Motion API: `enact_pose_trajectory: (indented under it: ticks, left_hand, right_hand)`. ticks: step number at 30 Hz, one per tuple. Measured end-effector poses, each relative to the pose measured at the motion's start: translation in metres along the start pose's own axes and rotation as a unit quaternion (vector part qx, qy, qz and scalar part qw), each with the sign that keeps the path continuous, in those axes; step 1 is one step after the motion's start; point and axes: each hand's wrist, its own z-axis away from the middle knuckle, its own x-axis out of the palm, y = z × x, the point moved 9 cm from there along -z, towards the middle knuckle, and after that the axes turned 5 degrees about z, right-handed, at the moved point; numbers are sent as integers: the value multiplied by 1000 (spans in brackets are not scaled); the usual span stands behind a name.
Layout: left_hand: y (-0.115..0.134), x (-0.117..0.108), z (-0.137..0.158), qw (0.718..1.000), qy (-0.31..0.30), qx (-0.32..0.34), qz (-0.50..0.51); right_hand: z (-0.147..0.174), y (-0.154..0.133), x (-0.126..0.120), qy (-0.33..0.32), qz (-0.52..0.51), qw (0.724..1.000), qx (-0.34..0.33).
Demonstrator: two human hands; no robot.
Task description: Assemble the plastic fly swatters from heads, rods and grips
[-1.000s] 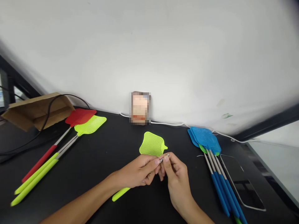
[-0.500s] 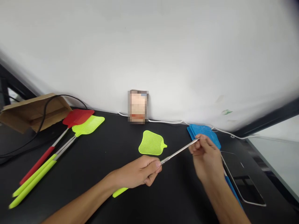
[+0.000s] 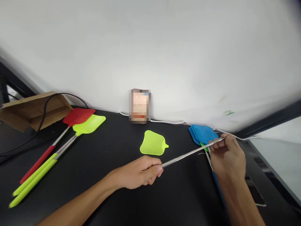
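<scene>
My left hand [image 3: 143,172] is closed round the lower part of a silver telescopic rod [image 3: 185,156], low in the middle of the view. The rod slants up to the right, where my right hand [image 3: 228,157] pinches its far end. A loose yellow-green fly swatter head [image 3: 154,143] lies on the table just beyond my left hand, its short socket pointing right. Beside my right hand, blue fly swatters [image 3: 203,134] lie stacked, partly covered by that hand, with a bit of green mesh showing under them. Whatever grip the rod has is hidden by my left hand and forearm.
At the left lie a red fly swatter [image 3: 78,116] and yellow-green fly swatters [image 3: 90,125], near an open cardboard box [image 3: 37,110] and a black cable [image 3: 44,116]. A blurred-out phone-shaped object [image 3: 140,106] leans on the wall. Behind my right wrist is a phone-like device [image 3: 255,191].
My right hand has moved right with the rod's end, and the stretch of rod between my hands is longer. My left hand has stayed almost in place; the yellow-green handle beneath it no longer shows.
</scene>
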Motion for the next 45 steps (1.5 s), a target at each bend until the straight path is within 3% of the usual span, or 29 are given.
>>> enact_pose_trajectory:
  ticks: [3,6,9,14,20,23,27,31,35,37,42,45]
  left_hand:
    - [-1,-2,-2,1000,17,17,11]
    - [1,-4,-2,997,30,50,48]
    - [0,-5,-2,996,41,56,55]
    - [1,-6,-1,997,36,50,44]
    - [4,-9,-4,995,37,73,63]
    - [4,-19,-6,985,81,98,117]
    - [10,-36,-4,950,167,175,197]
    - [21,-48,10,908,258,264,197]
    - [22,-55,21,883,327,281,185]
    - [23,-54,20,888,323,274,179]
    - [31,-41,10,925,230,261,152]
    - [31,-38,8,936,207,251,133]
  right_hand:
    - [30,18,27,-23,27,999,18]
    - [77,51,66,-127,75,986,82]
    - [111,70,82,-182,116,972,91]
    - [121,75,80,-203,143,965,80]
    - [127,75,104,-324,173,925,94]
    - [124,79,103,-314,173,925,123]
    - [124,84,101,-315,191,918,148]
    - [139,83,111,-361,169,904,153]
    - [164,86,121,-433,131,868,206]
    - [171,89,121,-450,122,854,233]
    - [162,93,111,-385,62,870,303]
    - [163,93,114,-399,34,859,318]
